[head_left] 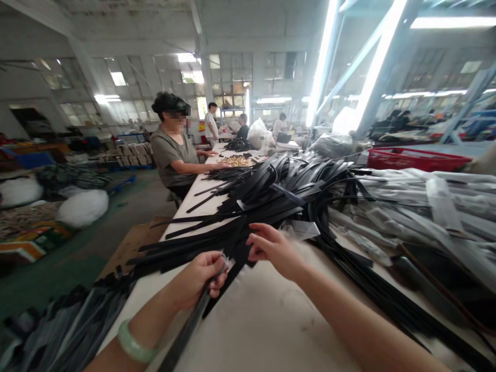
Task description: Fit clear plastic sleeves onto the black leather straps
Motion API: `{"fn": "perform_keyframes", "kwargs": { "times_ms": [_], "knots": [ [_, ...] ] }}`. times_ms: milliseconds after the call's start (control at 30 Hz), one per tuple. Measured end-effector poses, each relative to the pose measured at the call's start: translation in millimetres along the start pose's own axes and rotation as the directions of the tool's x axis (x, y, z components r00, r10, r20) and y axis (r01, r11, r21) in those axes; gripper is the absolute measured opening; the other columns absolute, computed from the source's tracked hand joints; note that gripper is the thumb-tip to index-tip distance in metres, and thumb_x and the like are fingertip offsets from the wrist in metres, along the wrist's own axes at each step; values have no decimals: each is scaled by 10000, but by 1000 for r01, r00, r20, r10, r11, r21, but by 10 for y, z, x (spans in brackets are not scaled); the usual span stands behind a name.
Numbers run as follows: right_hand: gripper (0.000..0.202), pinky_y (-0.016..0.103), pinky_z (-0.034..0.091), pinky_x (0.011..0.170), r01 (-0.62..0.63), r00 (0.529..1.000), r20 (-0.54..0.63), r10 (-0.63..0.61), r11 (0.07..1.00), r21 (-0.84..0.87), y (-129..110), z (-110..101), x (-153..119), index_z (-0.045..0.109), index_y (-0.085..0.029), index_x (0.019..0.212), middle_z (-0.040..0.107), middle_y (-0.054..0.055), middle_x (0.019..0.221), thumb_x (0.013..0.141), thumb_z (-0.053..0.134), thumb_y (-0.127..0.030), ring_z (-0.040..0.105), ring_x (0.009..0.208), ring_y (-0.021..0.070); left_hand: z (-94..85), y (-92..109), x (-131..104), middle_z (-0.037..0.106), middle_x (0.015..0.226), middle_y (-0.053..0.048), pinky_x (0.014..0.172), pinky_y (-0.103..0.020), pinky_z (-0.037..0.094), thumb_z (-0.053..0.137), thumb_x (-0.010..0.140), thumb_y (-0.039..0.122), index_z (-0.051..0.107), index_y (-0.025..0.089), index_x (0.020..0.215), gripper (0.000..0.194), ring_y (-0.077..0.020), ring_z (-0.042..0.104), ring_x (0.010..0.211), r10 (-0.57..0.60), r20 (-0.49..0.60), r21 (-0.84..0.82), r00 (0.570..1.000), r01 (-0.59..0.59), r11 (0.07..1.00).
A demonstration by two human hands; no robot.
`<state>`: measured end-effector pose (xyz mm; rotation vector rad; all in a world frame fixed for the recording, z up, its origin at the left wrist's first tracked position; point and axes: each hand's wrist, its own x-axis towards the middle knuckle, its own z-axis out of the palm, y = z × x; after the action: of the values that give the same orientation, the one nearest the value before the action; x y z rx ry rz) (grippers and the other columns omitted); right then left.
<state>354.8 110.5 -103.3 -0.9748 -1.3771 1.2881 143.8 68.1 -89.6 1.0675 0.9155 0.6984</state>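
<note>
Left hand [199,281] pinches a black strap [186,330] between thumb and fingers; right hand [273,250], fingers loosely curled, holds nothing above the strap pile [271,196]

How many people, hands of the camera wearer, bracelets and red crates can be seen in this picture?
People at the long white table: 4, one seated person in a grey shirt and three further back
Bare hands of the wearer: 2, left hand pinching a black flat strap, right hand over the strap pile
Pale green bangle: 1
Red plastic crate: 1
Total: 8
</note>
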Motion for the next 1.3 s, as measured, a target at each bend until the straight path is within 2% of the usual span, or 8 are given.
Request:
{"fn": "perform_keyframes", "kwargs": {
  "times_ms": [100, 233, 400, 600, 833, 1000, 1167, 1300],
  "knots": [
    [445, 183, 394, 378, -69, 992, 117, 51, 986, 155, 2, 199, -101, 577, -154, 1038, 537, -58, 574, 827, 591, -546, 438, 411, 74, 77, -39, 4, 515, 551, 41, 401, -163, 368, 709, 763, 539, 532, 152, 791, 427, -48, 379, 405, 32, -27, 135, 999, -28, 990],
    [471, 152, 178, 339, -79, 992, 110, 56, 972, 222, 29, 245, -163, 618, -143, 857, 348, -123, 439, 749, 646, -601, 257, 371, 39, 170, -98, -11, 596, 577, -8, 414, -207, 440, 714, 743, 560, 563, 130, 797, 459, -84, 482, 398, 23, -72, 216, 997, -7, 976],
    [429, 180, 333, 409, -97, 976, 211, 57, 978, 186, 67, 174, -196, 663, -118, 629, 478, -53, 463, 618, 792, -527, 387, 422, 52, 282, -133, 61, 616, 579, -8, 456, -239, 471, 747, 672, 606, 566, 134, 790, 519, -105, 525, 413, 97, -172, 234, 980, -55, 971],
    [472, 259, 528, 551, -72, 976, 216, 38, 986, 150, 105, 123, -201, 702, -111, 626, 644, 26, 563, 541, 838, -556, 579, 503, 116, 413, -90, 7, 657, 648, -54, 540, -277, 493, 671, 664, 725, 578, 122, 820, 630, -145, 605, 508, 96, -258, 149, 961, -59, 987],
    [446, 250, 593, 540, -15, 997, 77, -3, 972, 234, 86, -10, -127, 683, -109, 620, 651, 25, 568, 537, 872, -505, 621, 503, 123, 282, -295, -969, 714, 1002, -167, 709, -319, 530, 695, 727, 632, 568, 143, 1170, 672, -240, 707, 825, -107, -89, -22, 990, 105, 994],
    [453, 225, 613, 559, 8, 999, -35, 2, 954, 300, 113, -91, -132, 622, -121, 562, 621, 3, 541, 472, 913, -456, 631, 500, 112, 220, -611, -1890, 723, 984, -159, 701, -302, 513, 698, 708, 652, 585, 154, 1237, 735, -235, 691, 781, -74, -90, 122, 993, 85, 989],
    [413, 198, 620, 611, 36, 974, -221, 46, 935, 352, 98, -117, -150, 535, -154, 487, 591, -29, 530, 470, 926, -283, 625, 493, 81, 43, -825, -2788, 696, 715, -95, 541, -276, 493, 784, 636, 598, 690, 126, 1081, 656, -197, 617, 577, -23, -373, 122, 928, 74, 990],
    [320, 224, 621, 572, 5, 958, -272, 91, 944, 331, 125, -94, -177, 601, -135, 480, 625, 40, 534, 451, 914, -193, 650, 489, 130, -87, -938, -3144, 684, 678, -83, 486, -230, 452, 785, 710, 436, 720, 105, 997, 443, -153, 585, 503, -69, -544, 114, 836, 156, 981]
  ]
}}
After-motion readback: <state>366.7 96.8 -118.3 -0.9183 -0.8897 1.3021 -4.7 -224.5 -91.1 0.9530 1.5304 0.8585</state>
